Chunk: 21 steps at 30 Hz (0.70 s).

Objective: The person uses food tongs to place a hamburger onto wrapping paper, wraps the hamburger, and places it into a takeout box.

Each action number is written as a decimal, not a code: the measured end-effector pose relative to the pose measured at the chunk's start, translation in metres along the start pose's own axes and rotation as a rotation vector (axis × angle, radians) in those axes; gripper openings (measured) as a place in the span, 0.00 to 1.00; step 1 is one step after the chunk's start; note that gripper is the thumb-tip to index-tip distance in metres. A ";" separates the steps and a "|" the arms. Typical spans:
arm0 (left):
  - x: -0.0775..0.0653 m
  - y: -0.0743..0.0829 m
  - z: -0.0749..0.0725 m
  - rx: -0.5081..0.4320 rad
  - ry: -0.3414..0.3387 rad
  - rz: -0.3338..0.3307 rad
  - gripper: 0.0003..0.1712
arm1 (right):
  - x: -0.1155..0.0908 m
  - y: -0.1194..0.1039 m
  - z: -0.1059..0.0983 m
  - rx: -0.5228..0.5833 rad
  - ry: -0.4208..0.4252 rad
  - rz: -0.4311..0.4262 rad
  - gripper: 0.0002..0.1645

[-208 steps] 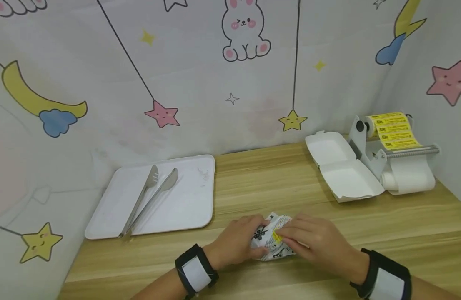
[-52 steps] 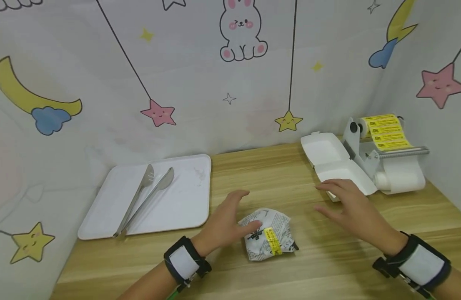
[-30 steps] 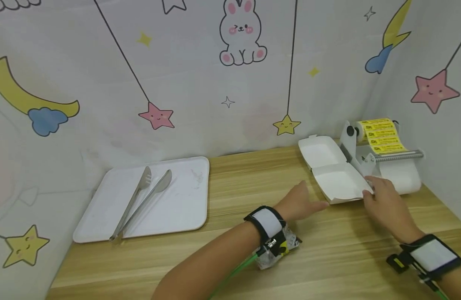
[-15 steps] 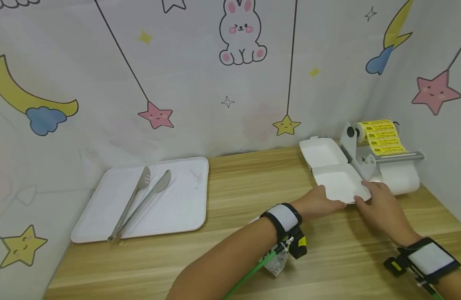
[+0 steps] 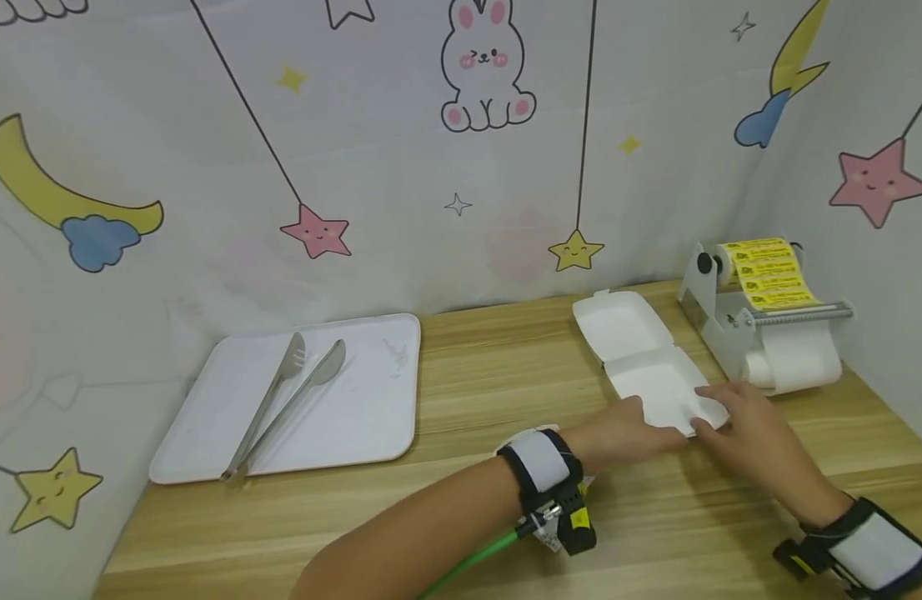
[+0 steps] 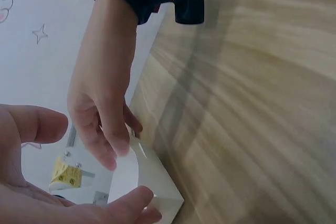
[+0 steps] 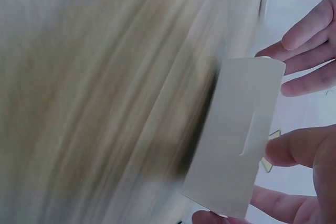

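The white takeaway box (image 5: 658,388) has its lid open, its lower half nearest me. My right hand (image 5: 757,450) grips the near right corner: in the right wrist view the thumb touches the rim of the box (image 7: 231,135), and other fingers lie at its lower edge. My left hand (image 5: 618,433) lies along the left side, its fairly straight fingers touching the box in the left wrist view; its thumb points toward the near corner. Behind my left wrist lies a paper-wrapped packet (image 5: 548,533), mostly hidden by the wrist strap.
At the left stands a white tray (image 5: 378,400) with a pair of metal tongs (image 5: 281,400) on it. A label dispenser (image 5: 776,317) with a yellow roll is at the back right. A printed curtain (image 5: 386,150) closes off the back of the wooden table (image 5: 491,367).
Both hands left the packet, now bearing a yellow label, and reached to the box. The box has since slid left and toward me, away from the label dispenser.
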State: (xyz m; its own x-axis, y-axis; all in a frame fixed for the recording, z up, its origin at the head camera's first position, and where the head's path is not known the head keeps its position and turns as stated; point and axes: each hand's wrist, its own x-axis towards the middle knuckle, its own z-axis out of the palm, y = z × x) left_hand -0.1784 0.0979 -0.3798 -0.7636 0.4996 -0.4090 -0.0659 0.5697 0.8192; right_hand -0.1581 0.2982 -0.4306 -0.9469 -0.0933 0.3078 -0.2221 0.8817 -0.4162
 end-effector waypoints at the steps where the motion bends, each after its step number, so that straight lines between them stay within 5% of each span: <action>1: -0.006 -0.001 0.002 0.003 -0.009 0.005 0.40 | -0.003 -0.002 0.000 0.001 -0.004 -0.009 0.23; 7: -0.037 -0.012 0.016 -0.185 -0.068 0.155 0.12 | -0.028 -0.010 0.001 0.026 0.002 -0.045 0.21; 13: -0.062 -0.021 0.024 -0.213 -0.008 0.107 0.23 | -0.052 -0.024 0.007 0.017 0.041 -0.115 0.23; 21: -0.089 -0.044 0.020 -0.265 -0.104 0.217 0.22 | -0.071 -0.046 0.007 0.005 -0.030 -0.088 0.25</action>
State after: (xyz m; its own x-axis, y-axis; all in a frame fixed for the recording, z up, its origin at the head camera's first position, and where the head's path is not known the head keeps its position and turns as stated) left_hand -0.0945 0.0408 -0.3875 -0.7097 0.6617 -0.2418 -0.0843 0.2610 0.9617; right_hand -0.0820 0.2609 -0.4395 -0.9302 -0.1836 0.3179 -0.3054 0.8675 -0.3927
